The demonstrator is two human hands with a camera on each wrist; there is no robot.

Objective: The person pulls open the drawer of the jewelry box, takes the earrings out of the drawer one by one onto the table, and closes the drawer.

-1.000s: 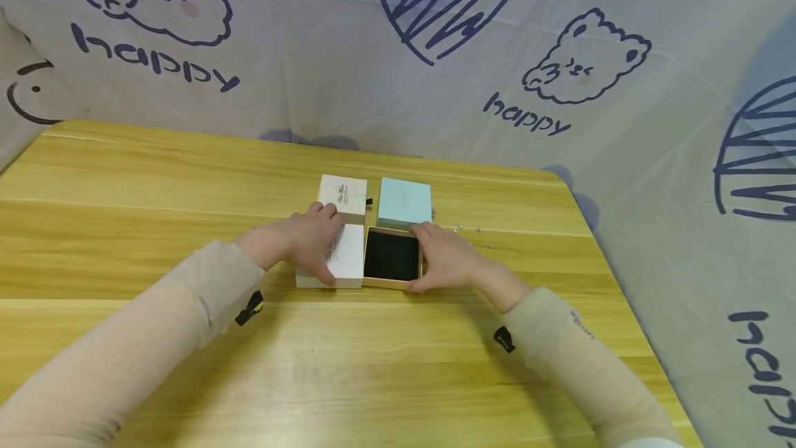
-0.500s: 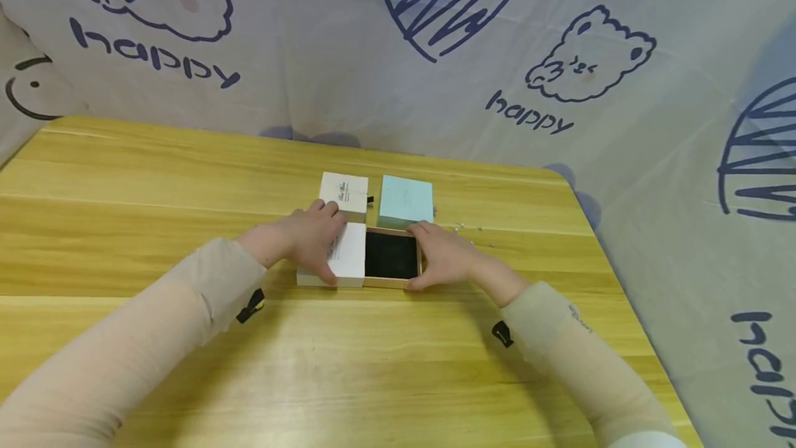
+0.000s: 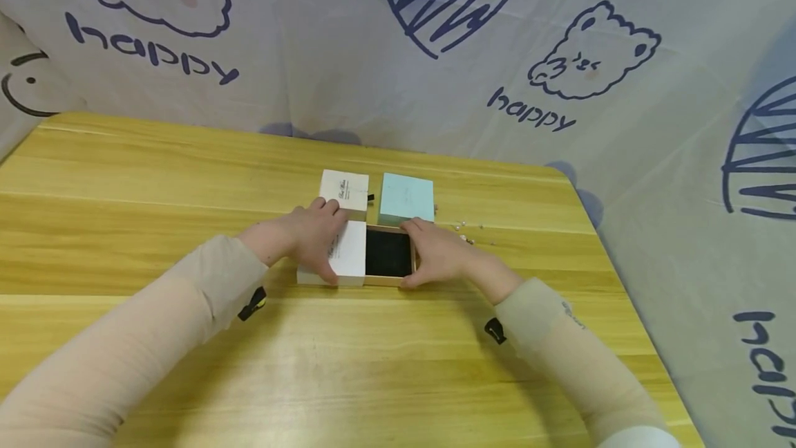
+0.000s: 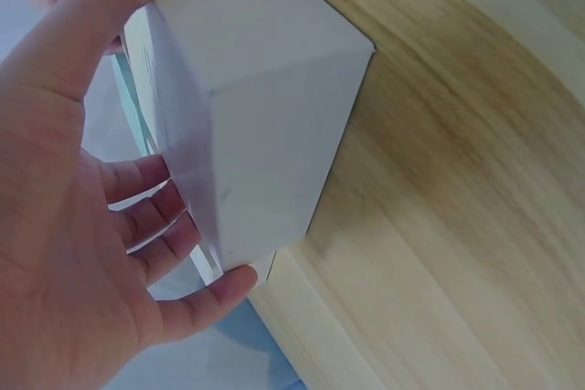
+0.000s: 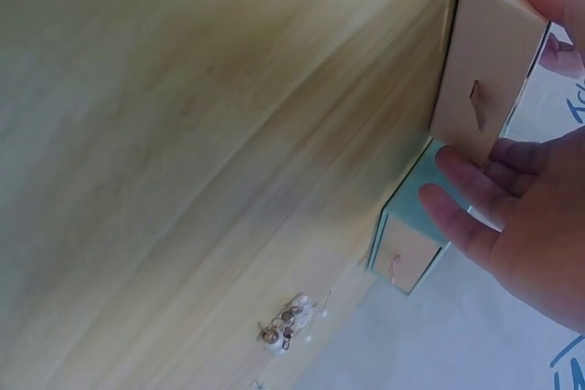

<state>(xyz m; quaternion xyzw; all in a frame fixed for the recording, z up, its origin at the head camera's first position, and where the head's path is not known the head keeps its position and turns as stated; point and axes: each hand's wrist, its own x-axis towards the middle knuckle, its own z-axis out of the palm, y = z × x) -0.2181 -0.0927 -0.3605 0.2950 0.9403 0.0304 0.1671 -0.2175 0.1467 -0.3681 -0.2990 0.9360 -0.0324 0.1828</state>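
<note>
My left hand grips the white box sleeve across its top, thumb on the near side and fingers on the far side. In the left wrist view, the thumb and fingers span the sleeve's edges. Out of the sleeve's right side sticks a tan drawer with a black lining. My right hand holds that drawer's outer end between thumb and fingers. From the right wrist, the drawer's end wall shows a small slot. The drawer's left part is hidden inside the sleeve.
Just behind stand a cream box with a black tab and a light-blue box. Small pearl-like jewelry lies on the wooden table, right of the boxes. A printed cloth hangs behind the table.
My right hand has moved slightly left with the drawer, so less of the black lining shows. The left hand keeps its grip on the sleeve. More of the jewelry is visible.
</note>
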